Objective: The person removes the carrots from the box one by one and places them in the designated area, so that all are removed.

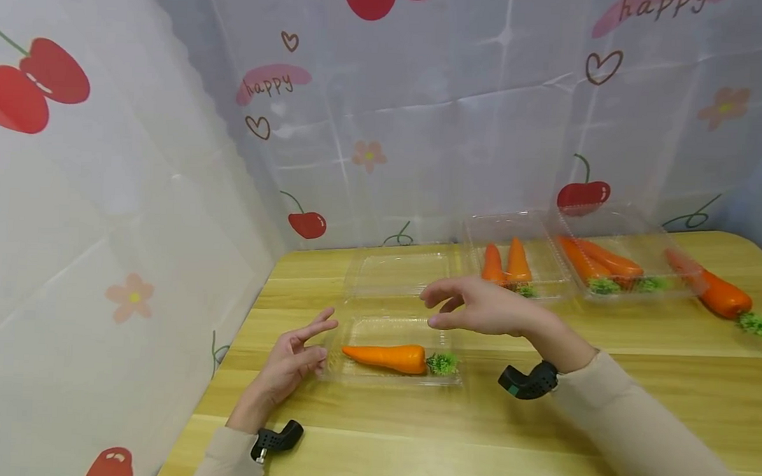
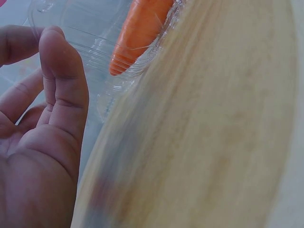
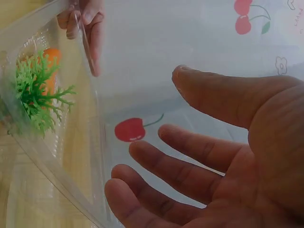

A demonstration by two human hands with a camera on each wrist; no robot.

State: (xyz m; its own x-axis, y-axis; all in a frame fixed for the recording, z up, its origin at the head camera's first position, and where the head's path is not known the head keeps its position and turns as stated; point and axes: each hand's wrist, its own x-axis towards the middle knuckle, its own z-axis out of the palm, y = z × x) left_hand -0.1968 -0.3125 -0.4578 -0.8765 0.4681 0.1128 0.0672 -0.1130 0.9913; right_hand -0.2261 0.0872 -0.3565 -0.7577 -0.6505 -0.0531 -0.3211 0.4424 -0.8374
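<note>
A clear plastic clamshell box (image 1: 388, 380) lies unfolded on the table, its lid (image 1: 405, 270) laid back toward the wall. Inside the near half is an orange carrot (image 1: 389, 357), tip to the left, with its green leafy top (image 3: 40, 92) at the right. My left hand (image 1: 285, 364) is at the box's left edge, thumb and fingers spread apart; whether it touches the rim (image 2: 95, 50) I cannot tell. Above the box's right side, my right hand (image 1: 479, 304) hovers with loosely bent fingers and nothing in them.
Behind my right hand stands a clear box (image 1: 482, 224) with two carrots (image 1: 517, 262). To its right, another clear box (image 1: 646, 230) holds carrots (image 1: 607, 260). A loose carrot (image 1: 725, 295) lies at the far right. Printed cloth (image 1: 423, 127) hangs behind the wooden table (image 1: 424, 436) and at left.
</note>
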